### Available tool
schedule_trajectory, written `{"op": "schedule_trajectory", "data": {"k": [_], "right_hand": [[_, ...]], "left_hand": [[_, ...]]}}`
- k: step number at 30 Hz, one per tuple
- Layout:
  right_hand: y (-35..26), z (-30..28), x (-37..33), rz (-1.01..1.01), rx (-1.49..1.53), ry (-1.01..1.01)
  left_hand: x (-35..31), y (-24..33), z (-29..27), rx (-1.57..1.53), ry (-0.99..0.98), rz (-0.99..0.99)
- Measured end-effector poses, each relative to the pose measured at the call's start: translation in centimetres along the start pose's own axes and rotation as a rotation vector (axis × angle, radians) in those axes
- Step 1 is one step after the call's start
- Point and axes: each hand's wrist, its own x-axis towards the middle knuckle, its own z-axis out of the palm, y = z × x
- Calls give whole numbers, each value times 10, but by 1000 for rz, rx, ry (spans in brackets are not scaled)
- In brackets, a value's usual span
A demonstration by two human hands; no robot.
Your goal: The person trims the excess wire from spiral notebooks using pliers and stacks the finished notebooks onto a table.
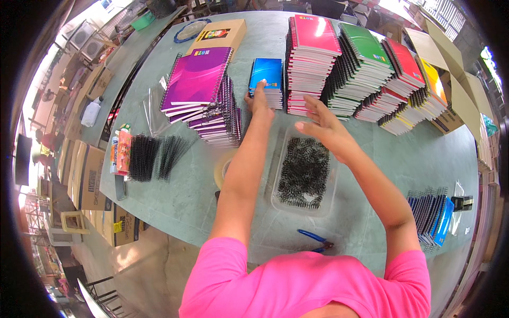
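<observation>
My left hand point(260, 102) reaches forward to a short stack of blue spiral notebooks point(268, 69). One finger lies on the top cover and others curl at the stack's near left side, partly hidden. My right hand point(324, 127) hovers with fingers apart and holds nothing. Just beyond it stands a tall stack of pink-red spiral notebooks point(313, 58). Below my hands, between my forearms, a clear plastic tub point(275, 193) holds many small black wire coils point(305, 172). Left of my left hand leans a stack of purple spiral notebooks point(193, 79).
Green point(366, 45), red point(405, 66) and yellow notebooks point(432, 82) stand at the right. Blue-handled pliers point(313, 238) lie near me. Long black coils point(146, 159) lie left, a tape roll point(225, 164) beside my forearm, more blue notebooks point(432, 217) far right, a cardboard box point(233, 34) behind.
</observation>
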Motion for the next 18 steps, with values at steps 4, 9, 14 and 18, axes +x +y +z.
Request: {"op": "schedule_trajectory", "data": {"k": [4, 9, 14, 18], "right_hand": [[-20, -30, -66, -42, -92, -1], [-63, -131, -188, -163, -623, 395], [-50, -255, -331, 13, -546, 969], [37, -319, -424, 539, -92, 1046]], "left_hand": [[42, -3, -12, 26, -163, 20], [-30, 12, -38, 253, -333, 4], [-232, -26, -3, 407, -340, 525], [-317, -123, 43, 741, -1055, 154]]}}
